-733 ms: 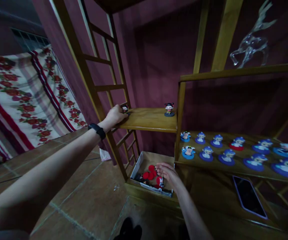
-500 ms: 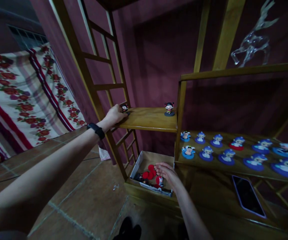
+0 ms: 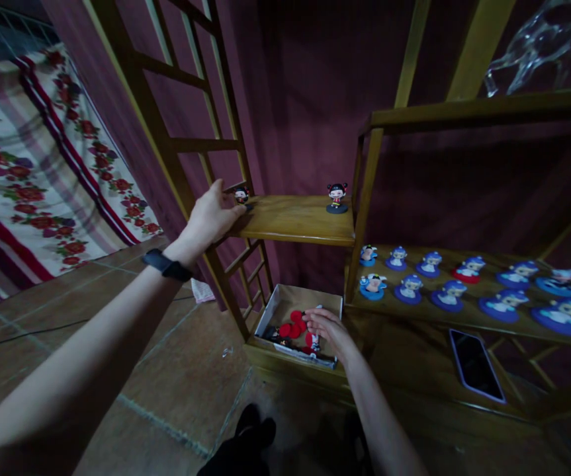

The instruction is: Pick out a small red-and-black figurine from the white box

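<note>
My left hand point(image 3: 212, 213) is at the left end of a small wooden shelf point(image 3: 290, 218), thumb and fingers apart around a small black-haired figurine point(image 3: 241, 194). The thumb lies close to its dark base; whether it touches is unclear. A similar figurine with two hair buns point(image 3: 336, 196) stands upright at the shelf's right end. Lower down, my right hand point(image 3: 329, 328) hovers over the right side of a cardboard box point(image 3: 309, 295), its fingers loosely stretched and holding nothing visible. Several red-based figurines point(image 3: 295, 324) lie jumbled in that box.
On the lower right shelf stand several blue-and-white figurines point(image 3: 407, 288) in two rows. Beneath them lies a phone point(image 3: 477, 365). A clear glass deer point(image 3: 533, 49) stands on the upper shelf. Wooden lattice point(image 3: 193, 145) borders the left side, and a floral cloth point(image 3: 77, 172) hangs beyond.
The fingers of my left hand have lifted and spread away from the left figurine, which stays on the shelf. My right hand remains over the box. The view has tilted slightly downward.
</note>
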Demonstrator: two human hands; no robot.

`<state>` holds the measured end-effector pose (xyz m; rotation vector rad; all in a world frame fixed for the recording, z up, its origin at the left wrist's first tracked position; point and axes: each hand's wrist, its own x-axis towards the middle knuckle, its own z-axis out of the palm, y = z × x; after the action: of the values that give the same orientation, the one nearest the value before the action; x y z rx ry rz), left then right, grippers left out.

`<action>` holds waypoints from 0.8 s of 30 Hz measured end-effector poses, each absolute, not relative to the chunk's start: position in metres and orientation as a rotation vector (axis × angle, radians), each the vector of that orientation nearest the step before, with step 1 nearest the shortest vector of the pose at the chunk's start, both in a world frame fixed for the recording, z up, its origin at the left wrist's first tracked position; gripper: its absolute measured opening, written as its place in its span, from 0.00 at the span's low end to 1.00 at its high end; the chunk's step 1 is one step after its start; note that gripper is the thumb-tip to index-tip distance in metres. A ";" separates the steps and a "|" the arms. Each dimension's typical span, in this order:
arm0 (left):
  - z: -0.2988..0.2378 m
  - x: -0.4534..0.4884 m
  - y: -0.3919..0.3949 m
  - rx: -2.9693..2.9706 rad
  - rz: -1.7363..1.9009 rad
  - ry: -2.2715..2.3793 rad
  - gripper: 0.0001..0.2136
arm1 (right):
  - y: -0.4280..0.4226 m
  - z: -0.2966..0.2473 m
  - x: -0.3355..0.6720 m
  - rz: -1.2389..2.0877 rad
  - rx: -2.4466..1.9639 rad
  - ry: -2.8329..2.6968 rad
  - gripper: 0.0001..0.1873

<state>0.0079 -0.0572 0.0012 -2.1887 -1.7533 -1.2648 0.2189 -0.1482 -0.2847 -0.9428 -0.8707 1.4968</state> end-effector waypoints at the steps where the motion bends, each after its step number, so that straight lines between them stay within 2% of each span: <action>1: -0.004 0.010 -0.075 -2.182 -1.350 -1.641 0.29 | -0.146 -0.288 0.219 1.485 -0.991 -0.867 0.19; 4: -0.043 0.019 -0.125 -2.111 -1.611 -1.417 0.19 | -0.140 -0.299 0.218 1.420 -1.155 -0.858 0.16; 7: -0.123 0.028 -0.150 -2.094 -1.731 -1.657 0.14 | -0.132 -0.311 0.216 1.347 -1.252 -0.856 0.13; 11: -0.243 0.035 -0.129 -2.407 -1.588 -2.017 0.11 | -0.123 -0.326 0.217 1.261 -1.364 -0.921 0.11; 14: -0.298 0.032 -0.097 -2.468 -1.342 -2.289 0.12 | -0.118 -0.338 0.224 1.145 -1.484 -1.056 0.12; 17: -0.315 0.018 -0.070 -2.563 -0.995 -2.428 0.12 | -0.117 -0.344 0.231 0.976 -1.672 -1.262 0.10; 21: -0.311 -0.005 -0.052 -2.464 -0.910 -2.457 0.15 | -0.117 -0.343 0.234 0.784 -1.997 -1.550 0.11; 24: -0.314 -0.013 -0.047 -2.528 -0.696 -2.382 0.14 | -0.114 -0.339 0.231 0.751 -2.087 -1.691 0.12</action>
<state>-0.0134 -0.0466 -0.3137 -2.5275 -2.3816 -0.6963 0.2310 -0.1145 -0.3394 -2.0874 -1.6906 0.7509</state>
